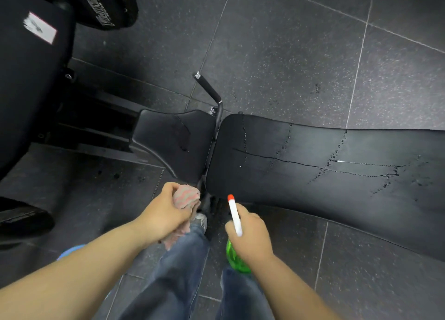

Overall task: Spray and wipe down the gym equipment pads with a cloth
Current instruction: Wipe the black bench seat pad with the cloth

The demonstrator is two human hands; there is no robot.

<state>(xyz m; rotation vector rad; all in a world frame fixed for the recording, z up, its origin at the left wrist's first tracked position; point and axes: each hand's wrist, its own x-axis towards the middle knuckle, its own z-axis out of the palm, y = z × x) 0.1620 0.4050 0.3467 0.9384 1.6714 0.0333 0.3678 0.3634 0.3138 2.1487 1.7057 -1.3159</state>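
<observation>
The pink cloth is soft and light, a limp rag that bunches rather than keeps a shape. It is best taken as a wad in the palm, so that a broad face can press flat against the upholstery. The left hand holds it that way, with fingers and thumb curled tightly round the bundle. One end bulges above the fist and a tail hangs below it, over the jeans. The hand hovers near the gap between the seat pad and the back pad, touching neither as far as I can tell.

The spray bottle looks like thin green plastic — light, and probably slick if wet. Its neck, under the white trigger head, is the natural place to hold it. The right hand wraps that neck with fingers closed round it, and the red-tipped nozzle points toward the near edge of the back pad. Whether a finger sits on the trigger is hidden.

Both pads are black, smooth and firm-looking, lying low over the dark tiled floor. Lines of droplets bead along the back pad — it is likely slippery there, so the cloth should glide and will need steady pressure.
</observation>
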